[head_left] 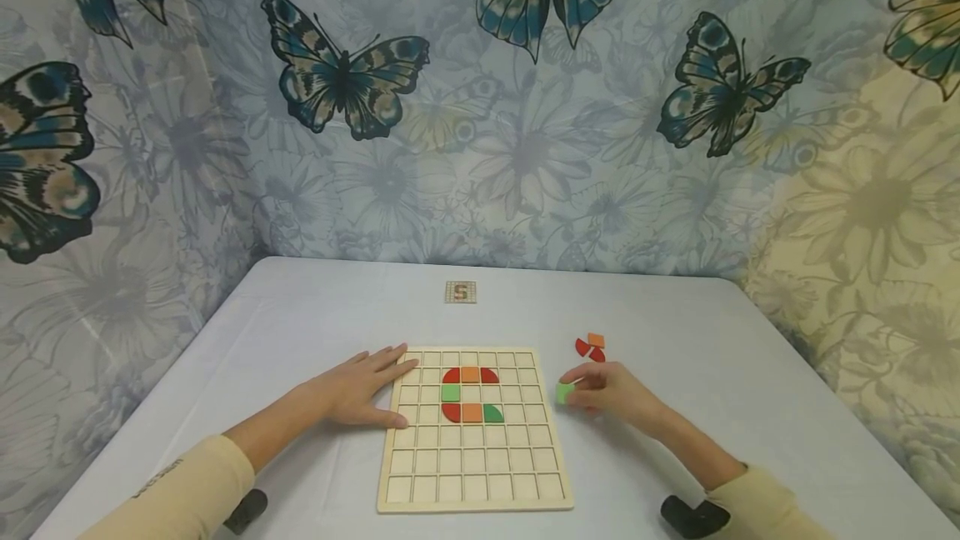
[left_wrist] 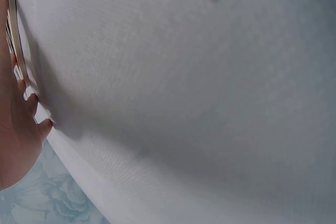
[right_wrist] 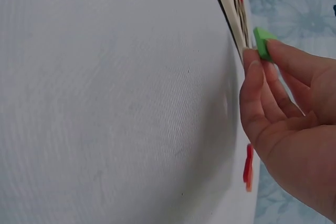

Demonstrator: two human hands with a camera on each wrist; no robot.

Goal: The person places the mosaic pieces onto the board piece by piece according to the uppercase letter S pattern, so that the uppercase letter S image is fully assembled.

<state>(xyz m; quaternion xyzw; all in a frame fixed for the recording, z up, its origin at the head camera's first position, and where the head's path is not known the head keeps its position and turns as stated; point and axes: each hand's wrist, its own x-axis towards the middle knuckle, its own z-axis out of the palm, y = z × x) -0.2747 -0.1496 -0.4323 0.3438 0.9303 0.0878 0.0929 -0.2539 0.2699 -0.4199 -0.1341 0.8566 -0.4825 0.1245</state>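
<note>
Right wrist view: the right hand [right_wrist: 294, 140] has its grip drawn in tight, thumb and fingertips pinching a light green tile [right_wrist: 261, 43] whose far end pokes out past them. In the head view that tile is just beside the right edge of the wooden board [head_left: 474, 462], off its grid. A bit of red shows beneath this hand, too covered to make out. The left hand [head_left: 356, 390] has hold of nothing; its fingers are spread, and its fingertips and thumb rest at the board's left edge. Among the board's squares, an upper row has a red quarter-circle, an orange square [head_left: 470, 374] and another red quarter-circle; under its left end sits a green square [head_left: 450, 392]; below that come a red quarter-circle, an orange square and a dark green quarter-circle [head_left: 493, 413]. Beyond the right hand lie two loose red pieces [head_left: 582, 347] and a loose orange piece [head_left: 596, 340]. Farther off, behind the board, a small card [head_left: 461, 292] marked like an S lies on the white-covered desk [head_left: 300, 473]. Butterfly-patterned cloth [head_left: 517, 157] rises behind.
</note>
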